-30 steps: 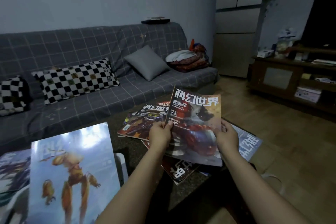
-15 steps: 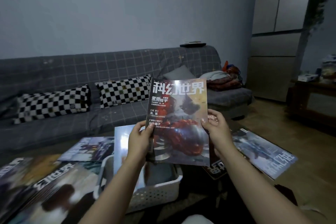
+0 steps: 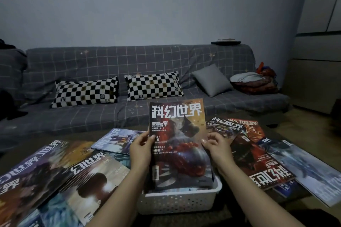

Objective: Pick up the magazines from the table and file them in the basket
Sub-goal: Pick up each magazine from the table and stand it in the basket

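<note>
Dim, bluish room light with no clear source (soft, faint shadows only). Grainy throughout. Wide-angle bending at the edges; glossy sheen and smeared blur on lower-left covers [image 3: 36, 180].

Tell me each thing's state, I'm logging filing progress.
Red-covered glossy magazine: upright, lower edge inside basket, held by both hands.
White perforated plastic basket: on table, receiving it.
Left hand: grips left edge.
Right hand: grips right edge.
Other magazines: flat, unfiled.

head view: single, worn on the person's head | faces forward and slightly down across the tabletop [image 3: 166, 217] toward the sofa [image 3: 129, 64] and wall | close above the near tabletop edge | wide-angle
</note>
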A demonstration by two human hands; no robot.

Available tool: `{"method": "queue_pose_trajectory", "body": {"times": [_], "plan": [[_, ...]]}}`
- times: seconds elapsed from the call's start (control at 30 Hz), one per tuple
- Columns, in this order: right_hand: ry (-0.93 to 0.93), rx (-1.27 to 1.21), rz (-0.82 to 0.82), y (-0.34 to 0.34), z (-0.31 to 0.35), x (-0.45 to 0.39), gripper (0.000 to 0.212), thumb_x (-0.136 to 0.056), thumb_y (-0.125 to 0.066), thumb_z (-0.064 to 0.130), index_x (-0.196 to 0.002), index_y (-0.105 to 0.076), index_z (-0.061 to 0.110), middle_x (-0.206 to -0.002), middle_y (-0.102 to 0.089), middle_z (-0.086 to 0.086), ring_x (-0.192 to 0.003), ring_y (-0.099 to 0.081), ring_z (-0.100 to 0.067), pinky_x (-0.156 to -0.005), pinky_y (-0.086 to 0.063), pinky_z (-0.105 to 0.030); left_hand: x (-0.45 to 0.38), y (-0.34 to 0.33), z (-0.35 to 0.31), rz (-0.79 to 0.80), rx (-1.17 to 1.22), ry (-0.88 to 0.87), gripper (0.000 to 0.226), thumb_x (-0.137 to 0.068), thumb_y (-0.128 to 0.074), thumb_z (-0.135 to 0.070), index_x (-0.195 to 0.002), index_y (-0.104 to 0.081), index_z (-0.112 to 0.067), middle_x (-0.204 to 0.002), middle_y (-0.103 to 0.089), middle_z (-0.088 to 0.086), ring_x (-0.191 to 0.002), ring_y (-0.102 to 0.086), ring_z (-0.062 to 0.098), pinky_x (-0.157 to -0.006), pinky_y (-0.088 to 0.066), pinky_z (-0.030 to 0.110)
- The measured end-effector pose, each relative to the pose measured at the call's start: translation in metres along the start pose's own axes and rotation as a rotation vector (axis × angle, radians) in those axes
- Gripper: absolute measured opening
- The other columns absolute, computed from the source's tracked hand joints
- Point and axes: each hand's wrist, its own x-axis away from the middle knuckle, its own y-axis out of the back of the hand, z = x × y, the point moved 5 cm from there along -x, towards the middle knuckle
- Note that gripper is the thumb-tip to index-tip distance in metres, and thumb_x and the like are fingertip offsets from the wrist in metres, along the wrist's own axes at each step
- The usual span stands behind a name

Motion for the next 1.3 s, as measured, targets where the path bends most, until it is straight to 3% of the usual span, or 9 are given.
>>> {"method": "queue_pose_trajectory", "body": {"times": [0.17, 0.33, 0.43, 0.57, 0.73, 0.87, 1.0, 1.2, 1.3], "plan": [[0.038, 0.301, -0.067, -0.006, -0.018, -0.003, 0.011, -0.078, -0.071, 0.011, -0.083, -0.064, 0.017, -0.085, -0.063, 0.003, -0.077, -0.058, -0.013, -0.061, -0.04, -0.022, -0.011, 0.008, 0.02, 0.004, -0.162, -0.014, 0.028, -0.082, -0.07, -0.012, -0.11, -0.07, -0.011, -0.096, -0.074, 0.008, -0.085, -0.071, 0.027, -0.083, -0.057, 0.049], [0.01, 0.327, -0.124, -0.005, -0.034, 0.001, 0.009, -0.077, -0.072, 0.011, -0.076, -0.064, 0.014, -0.076, -0.065, 0.0, -0.072, -0.059, -0.015, -0.06, -0.043, -0.024, -0.01, 0.011, 0.029, 0.008, -0.271, -0.035, 0.029, -0.082, -0.07, -0.015, -0.111, -0.07, -0.016, -0.098, -0.075, 0.002, -0.084, -0.071, 0.019, -0.081, -0.058, 0.043], [0.004, 0.35, -0.134, -0.006, -0.036, 0.001, 0.004, -0.077, -0.072, 0.01, -0.076, -0.069, 0.013, -0.075, -0.068, -0.001, -0.071, -0.061, -0.017, -0.06, -0.044, -0.025, -0.007, 0.013, 0.026, -0.035, -0.375, -0.087, 0.03, -0.082, -0.07, -0.016, -0.112, -0.07, -0.017, -0.094, -0.075, -0.002, -0.074, -0.068, 0.008, -0.069, -0.058, 0.032], [0.033, 0.42, -0.131, -0.009, -0.035, 0.0, 0.006, -0.079, -0.071, 0.014, -0.085, -0.072, 0.012, -0.084, -0.07, -0.001, -0.073, -0.059, -0.014, -0.063, -0.044, -0.025, -0.004, 0.017, 0.025, -0.105, -0.478, -0.155, 0.037, -0.079, -0.074, -0.016, -0.116, -0.067, -0.016, -0.099, -0.074, 0.0, -0.065, -0.053, -0.008, -0.053, -0.038, 0.011], [0.033, 0.534, -0.128, -0.009, -0.038, 0.0, 0.019, -0.083, -0.067, 0.017, -0.101, -0.072, 0.013, -0.1, -0.072, -0.002, -0.083, -0.063, -0.016, -0.07, -0.048, -0.026, -0.005, 0.021, 0.03, -0.11, -0.471, -0.096, 0.03, -0.077, -0.076, -0.016, -0.106, -0.071, -0.011, -0.1, -0.074, 0.004, -0.08, -0.065, 0.012, -0.075, -0.054, 0.029], [0.002, 0.625, -0.132, -0.008, -0.04, -0.002, 0.016, -0.082, -0.067, 0.023, -0.097, -0.071, 0.016, -0.103, -0.068, -0.003, -0.095, -0.06, -0.021, -0.078, -0.051, -0.03, -0.004, 0.023, 0.029, -0.116, -0.483, -0.094, 0.03, -0.077, -0.076, -0.015, -0.105, -0.071, -0.007, -0.102, -0.074, 0.007, -0.091, -0.067, 0.019, -0.088, -0.052, 0.034], [-0.013, 0.601, -0.096, -0.009, -0.042, -0.003, 0.017, -0.082, -0.068, 0.023, -0.095, -0.07, 0.013, -0.109, -0.061, -0.007, -0.098, -0.057, -0.023, -0.083, -0.05, -0.034, 0.003, 0.021, 0.023, -0.108, -0.514, -0.1, 0.035, -0.08, -0.073, -0.014, -0.113, -0.067, -0.004, -0.108, -0.071, 0.01, -0.096, -0.064, 0.022, -0.085, -0.049, 0.029], [0.03, 0.478, -0.057, -0.004, -0.04, 0.005, 0.03, -0.082, -0.068, 0.024, -0.11, -0.067, 0.015, -0.115, -0.062, -0.008, -0.101, -0.058, -0.021, -0.088, -0.051, -0.04, 0.026, 0.002, 0.006, -0.082, -0.577, -0.257, 0.044, -0.086, -0.068, -0.02, -0.127, -0.058, -0.009, -0.125, -0.056, 0.01, -0.109, -0.057, 0.021, -0.097, -0.049, 0.038], [0.088, 0.387, -0.063, 0.005, -0.031, 0.011, 0.03, -0.083, -0.067, 0.025, -0.111, -0.066, 0.015, -0.114, -0.062, -0.007, -0.097, -0.058, -0.017, -0.083, -0.05, -0.033, 0.042, -0.021, -0.001, -0.026, -0.521, -0.313, 0.035, -0.089, -0.063, -0.026, -0.122, -0.06, -0.015, -0.122, -0.056, 0.002, -0.098, -0.056, 0.01, -0.078, -0.049, 0.021]]}}
